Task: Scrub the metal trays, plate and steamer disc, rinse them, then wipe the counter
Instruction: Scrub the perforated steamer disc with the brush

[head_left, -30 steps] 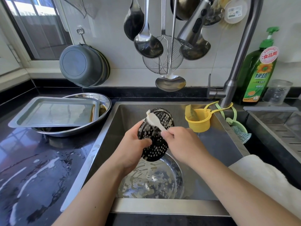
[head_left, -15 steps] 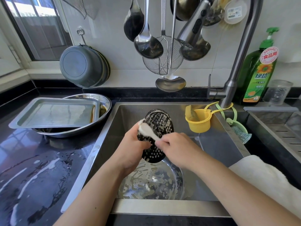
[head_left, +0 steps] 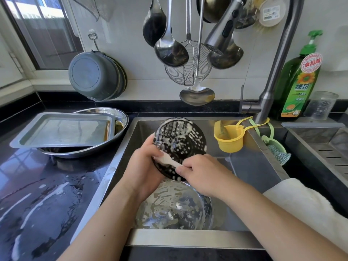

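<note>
One piece, the soapy steamer disc [head_left: 179,146], is mid-scrub over the sink [head_left: 250,172], left hand [head_left: 145,170] gripping its edge, right hand [head_left: 199,174] pinching the brush [head_left: 168,160], while the far-left trays [head_left: 62,129], rinsing and wet desk [head_left: 37,194] remain.

Soapy steamer disc [head_left: 180,142], apparently brush-scrubbed

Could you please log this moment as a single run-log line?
step: scrubbing | left hand: holds steamer disc over sink | right hand: grips brush | disc: soapy
</note>
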